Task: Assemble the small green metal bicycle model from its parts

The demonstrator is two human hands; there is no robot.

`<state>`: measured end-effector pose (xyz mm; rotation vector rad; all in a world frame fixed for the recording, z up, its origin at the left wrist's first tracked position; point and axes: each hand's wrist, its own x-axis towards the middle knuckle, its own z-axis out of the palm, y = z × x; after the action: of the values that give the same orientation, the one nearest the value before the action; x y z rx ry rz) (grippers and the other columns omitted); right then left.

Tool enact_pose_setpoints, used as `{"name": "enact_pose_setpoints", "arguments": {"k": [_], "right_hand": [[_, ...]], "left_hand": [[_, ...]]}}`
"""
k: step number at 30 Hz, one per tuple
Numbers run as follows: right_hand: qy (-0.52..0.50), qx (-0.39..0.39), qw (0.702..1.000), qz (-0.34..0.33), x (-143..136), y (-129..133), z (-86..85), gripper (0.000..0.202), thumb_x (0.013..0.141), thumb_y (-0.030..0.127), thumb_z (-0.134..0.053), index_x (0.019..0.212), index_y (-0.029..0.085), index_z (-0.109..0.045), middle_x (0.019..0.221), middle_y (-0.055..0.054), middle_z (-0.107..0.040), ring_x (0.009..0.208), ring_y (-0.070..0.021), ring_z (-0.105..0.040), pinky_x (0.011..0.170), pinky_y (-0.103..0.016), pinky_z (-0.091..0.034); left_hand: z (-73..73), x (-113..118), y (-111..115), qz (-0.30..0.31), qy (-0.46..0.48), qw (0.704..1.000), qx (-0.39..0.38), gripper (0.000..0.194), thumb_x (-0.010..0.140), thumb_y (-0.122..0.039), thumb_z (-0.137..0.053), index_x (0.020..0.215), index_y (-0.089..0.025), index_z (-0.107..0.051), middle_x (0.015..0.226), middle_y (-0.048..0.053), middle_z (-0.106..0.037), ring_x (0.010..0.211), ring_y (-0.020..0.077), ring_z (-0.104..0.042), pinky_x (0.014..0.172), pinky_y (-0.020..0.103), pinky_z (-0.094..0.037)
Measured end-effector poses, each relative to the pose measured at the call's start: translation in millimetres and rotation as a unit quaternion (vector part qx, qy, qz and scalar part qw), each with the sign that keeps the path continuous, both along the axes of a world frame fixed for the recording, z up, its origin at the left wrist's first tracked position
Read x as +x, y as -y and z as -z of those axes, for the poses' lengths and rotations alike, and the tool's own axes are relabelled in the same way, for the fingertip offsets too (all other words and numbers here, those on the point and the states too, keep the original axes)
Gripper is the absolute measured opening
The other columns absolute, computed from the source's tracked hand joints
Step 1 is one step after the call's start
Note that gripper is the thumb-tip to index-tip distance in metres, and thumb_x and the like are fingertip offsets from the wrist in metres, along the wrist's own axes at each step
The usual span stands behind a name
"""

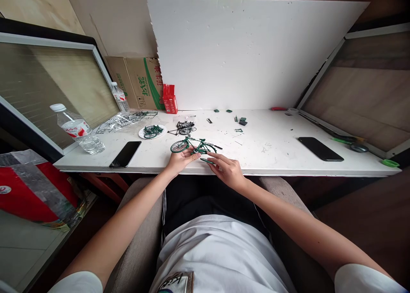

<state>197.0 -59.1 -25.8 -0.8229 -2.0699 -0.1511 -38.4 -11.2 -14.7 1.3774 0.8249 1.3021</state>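
A small green model bicycle is held upright just above the table's front edge, its wheels to left and right. My left hand grips it from below, thumb and fingers closed on the lower frame. Close to its rear wheel, my right hand pinches a thin green part, with the index finger reaching to the bicycle's underside. Behind the bicycle lie black model parts. A white plate to the left carries green bicycle pieces.
On the white table are a black phone, another phone, water bottles, sprues, a red box and small green pieces. A white board stands behind, with a cardboard box beside it.
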Motion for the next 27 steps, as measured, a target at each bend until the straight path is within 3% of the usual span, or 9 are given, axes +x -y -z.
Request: {"name": "enact_pose_setpoints", "arguments": {"k": [14, 21, 27], "right_hand": [[0.018, -0.034, 0.999, 0.020, -2.5, 3.6, 5.3, 0.023, 0.108, 0.029, -0.060, 0.126, 0.026, -0.074, 0.146, -0.009, -0.070, 0.086, -0.0187, -0.082, 0.075, -0.030, -0.066], [-0.053, -0.123, 0.989, -0.065, -5.8, 6.3, 1.4, 0.020, 0.107, 0.032, -0.061, 0.119, 0.025, -0.074, 0.148, -0.011, -0.068, 0.083, -0.0161, -0.079, 0.073, -0.030, -0.065], [-0.110, -0.150, 0.978, -0.090, -7.6, 9.2, -3.5, 0.020, 0.106, 0.035, -0.063, 0.116, 0.024, -0.076, 0.143, -0.012, -0.071, 0.075, -0.0151, -0.073, 0.063, -0.030, -0.060]], "left_hand": [[2.2, -1.4, -0.6, 0.005, -0.013, 1.000, 0.002, 0.046, 0.067, -0.039, -0.098, 0.095, -0.017, -0.069, 0.107, 0.008, -0.077, 0.107, 0.0275, -0.074, 0.109, 0.049, -0.055], [2.4, -0.5, -1.4, -0.004, 0.017, 1.000, -0.003, 0.051, 0.062, -0.036, -0.101, 0.095, -0.017, -0.068, 0.105, 0.007, -0.076, 0.105, 0.0272, -0.074, 0.106, 0.049, -0.056], [4.6, -3.0, -2.1, 0.013, 0.000, 1.000, -0.006, 0.048, 0.065, -0.037, -0.100, 0.096, -0.016, -0.069, 0.100, 0.007, -0.077, 0.097, 0.0251, -0.076, 0.100, 0.047, -0.059]]}}
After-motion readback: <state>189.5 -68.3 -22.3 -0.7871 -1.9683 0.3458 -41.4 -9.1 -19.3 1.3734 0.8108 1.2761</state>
